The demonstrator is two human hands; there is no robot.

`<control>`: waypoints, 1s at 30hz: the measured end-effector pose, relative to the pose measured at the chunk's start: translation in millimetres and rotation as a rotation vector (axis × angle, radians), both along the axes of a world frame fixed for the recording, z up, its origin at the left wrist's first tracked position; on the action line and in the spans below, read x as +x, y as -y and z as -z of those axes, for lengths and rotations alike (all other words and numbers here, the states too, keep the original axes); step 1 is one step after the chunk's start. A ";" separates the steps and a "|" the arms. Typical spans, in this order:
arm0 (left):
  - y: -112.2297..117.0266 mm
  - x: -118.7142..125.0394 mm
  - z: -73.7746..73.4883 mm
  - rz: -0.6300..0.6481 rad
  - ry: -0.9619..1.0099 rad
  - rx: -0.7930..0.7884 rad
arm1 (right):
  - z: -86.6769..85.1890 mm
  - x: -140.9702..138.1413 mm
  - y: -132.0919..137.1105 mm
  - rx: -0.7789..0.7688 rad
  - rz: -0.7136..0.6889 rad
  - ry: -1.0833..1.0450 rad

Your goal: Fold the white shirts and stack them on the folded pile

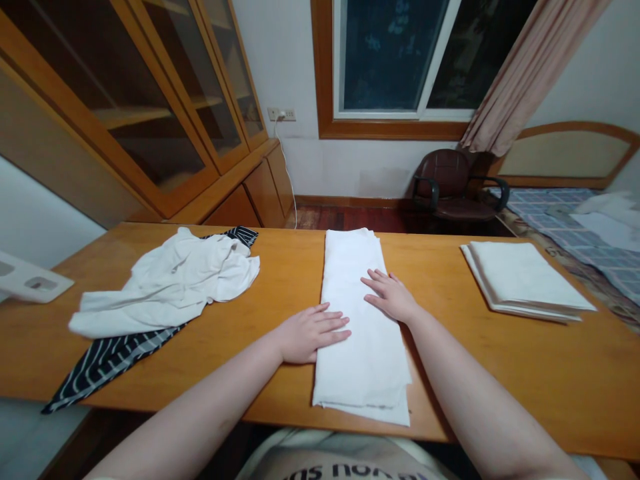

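Observation:
A white cloth, folded into a long strip, lies lengthwise in front of me, its near end close to the table's front edge. My left hand rests flat on its left side, fingers stretched across the fabric. Farther up, on the right side of the strip, my right hand lies with spread fingers. Both palms are down and neither hand grips anything. At the near end the layers do not line up, and a lower layer sticks out to the right.
On the wooden table, a crumpled white cloth lies over a black striped cloth at the left. A stack of folded white cloths sits at the right. A white plastic object juts in at the left edge. Beyond stands an armchair.

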State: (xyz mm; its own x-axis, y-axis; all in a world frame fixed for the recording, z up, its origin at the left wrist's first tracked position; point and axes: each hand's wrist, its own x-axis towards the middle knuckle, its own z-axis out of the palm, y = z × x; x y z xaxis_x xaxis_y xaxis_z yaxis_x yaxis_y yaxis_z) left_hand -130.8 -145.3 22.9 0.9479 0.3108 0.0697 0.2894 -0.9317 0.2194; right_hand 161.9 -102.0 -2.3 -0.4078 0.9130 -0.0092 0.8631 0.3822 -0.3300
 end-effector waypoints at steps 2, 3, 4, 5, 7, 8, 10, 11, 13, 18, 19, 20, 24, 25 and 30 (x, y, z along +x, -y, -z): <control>6.1 0.6 4.2 0.044 0.017 -0.026 | -0.4 -0.1 0.2 -0.002 0.000 -0.008; 8.5 1.0 6.5 0.061 0.025 -0.045 | -0.5 -0.1 0.2 -0.004 0.001 -0.012; 10.1 1.7 8.4 0.072 0.036 -0.070 | -0.5 -0.2 0.2 -0.007 0.001 -0.016; 10.8 2.8 9.5 0.071 0.047 -0.102 | -0.6 -0.1 0.1 -0.013 0.001 -0.020; 8.9 6.4 8.8 0.026 0.074 -0.196 | -0.7 0.7 -0.3 -0.029 0.001 -0.035; 6.4 9.1 6.9 -0.024 0.091 -0.258 | -0.7 1.5 -0.7 -0.036 0.001 -0.050; -1.6 16.6 1.5 -0.172 0.142 -0.413 | -0.3 4.0 -2.1 -0.052 -0.001 -0.108; -6.7 21.1 -1.2 -0.260 0.182 -0.504 | 0.4 5.6 -3.2 -0.063 -0.003 -0.159; -18.6 30.7 -3.9 -0.447 0.289 -0.709 | 3.0 9.4 -5.9 -0.115 0.016 -0.339; -48.4 45.2 8.5 -0.894 0.557 -1.287 | 15.0 17.6 -6.9 -0.224 0.164 -0.718; -52.7 45.9 12.3 -0.958 0.622 -1.371 | 16.6 18.6 -5.4 -0.232 0.202 -0.783; -56.1 46.2 15.6 -1.004 0.682 -1.438 | 17.6 19.3 -3.8 -0.244 0.244 -0.859; -60.6 45.8 22.4 -1.056 0.757 -1.540 | 13.8 18.0 0.7 -0.295 0.357 -0.965; -59.9 45.2 22.4 -1.053 0.756 -1.525 | 11.9 16.6 1.0 -0.300 0.379 -0.920; -53.6 36.4 19.0 -0.955 0.693 -1.247 | 4.1 8.4 1.5 -0.184 0.511 -0.714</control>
State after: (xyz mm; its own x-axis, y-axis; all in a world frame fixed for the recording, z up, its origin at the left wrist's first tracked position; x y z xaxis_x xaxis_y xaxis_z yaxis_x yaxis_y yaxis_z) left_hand -94.5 -91.8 3.9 0.3084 0.8849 -0.3491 0.1434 0.3195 0.9367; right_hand 170.3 -103.5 -6.3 0.0835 0.9938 -0.0732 0.4788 -0.1045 -0.8717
